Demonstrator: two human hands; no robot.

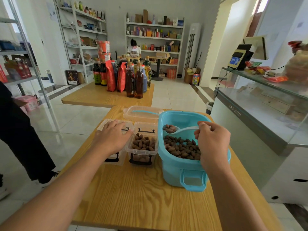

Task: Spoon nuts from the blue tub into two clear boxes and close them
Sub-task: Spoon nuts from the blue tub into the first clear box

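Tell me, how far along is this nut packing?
Roughly halfway. The left clear box seems lidded, under the left hand. The right clear box is open and holds nuts. The right hand holds a white spoon of nuts over the blue tub. Left: topping up and closing that box.

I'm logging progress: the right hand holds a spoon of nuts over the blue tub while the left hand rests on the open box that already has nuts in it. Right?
Not quite. In the head view, the left hand rests on the other clear box; the open box with nuts stands untouched beside it. The right hand does hold the spoon of nuts over the blue tub.
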